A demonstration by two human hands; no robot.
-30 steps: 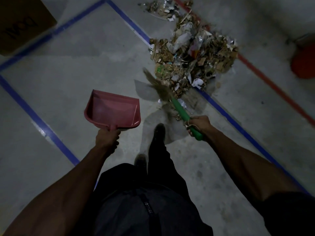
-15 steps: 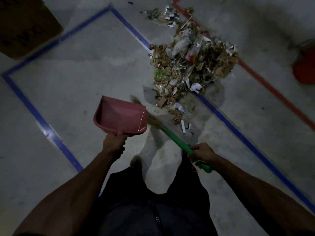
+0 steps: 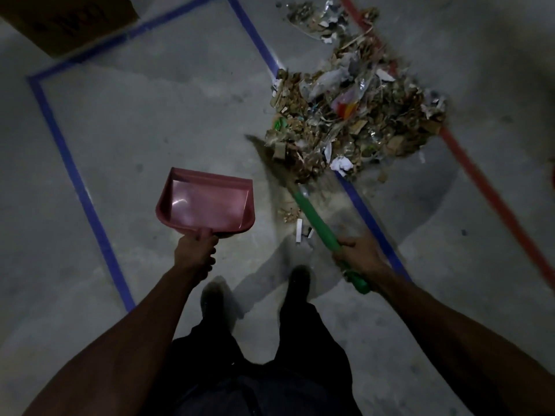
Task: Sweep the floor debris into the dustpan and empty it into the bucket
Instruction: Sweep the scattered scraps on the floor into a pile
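My left hand (image 3: pixel 196 250) grips the handle of an empty pink dustpan (image 3: pixel 207 202), held low with its mouth pointing away from me. The green handle of a broom (image 3: pixel 319 226) is gripped by my right hand (image 3: pixel 360 255). Its blurred straw bristles reach the near-left edge of a big debris pile (image 3: pixel 351 115) of paper, plastic and wood scraps. A few scraps (image 3: pixel 295 223) lie loose between the pile and my feet. The dustpan sits left of the broom, apart from the pile.
Blue tape lines (image 3: pixel 75 181) and a red tape line (image 3: pixel 492 199) mark the concrete floor. A cardboard box (image 3: pixel 72 22) lies at the top left. A red object (image 3: pixel 553 178) barely shows at the right edge. My shoes (image 3: pixel 300 283) stand just behind the broom.
The broom head swung from beside the dustpan back to the right, onto the near edge of the pile. The dustpan stayed roughly where it was, held by my left hand.
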